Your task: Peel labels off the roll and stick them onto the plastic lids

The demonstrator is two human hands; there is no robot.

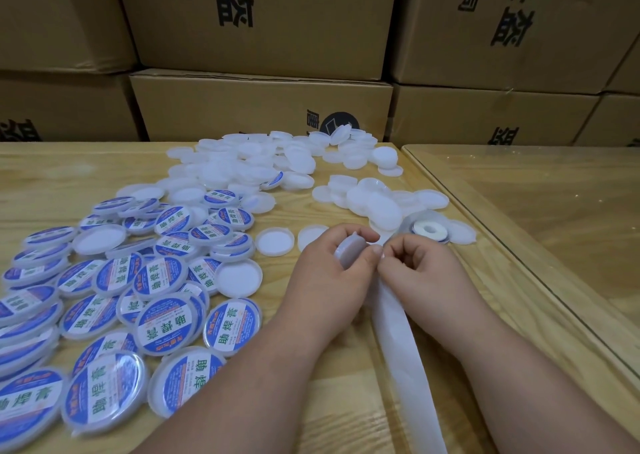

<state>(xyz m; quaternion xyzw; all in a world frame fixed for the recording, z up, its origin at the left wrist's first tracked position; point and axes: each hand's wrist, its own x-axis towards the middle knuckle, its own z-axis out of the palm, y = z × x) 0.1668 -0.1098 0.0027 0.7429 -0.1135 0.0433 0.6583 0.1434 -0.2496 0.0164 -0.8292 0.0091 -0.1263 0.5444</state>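
Left hand (332, 273) curls round one lid (351, 253), tilted toward the right for labelling. Right hand (420, 273) pinches the backing strip (405, 342) at the lid's edge, likely peeling. Roll (427, 229) near, labelled lids (162, 318) left.

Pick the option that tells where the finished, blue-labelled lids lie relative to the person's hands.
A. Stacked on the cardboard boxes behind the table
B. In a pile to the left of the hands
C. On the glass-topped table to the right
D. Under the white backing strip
B: the labelled lids spread over the table to the left of the left hand and the right hand, while the plain lids lie farther back.
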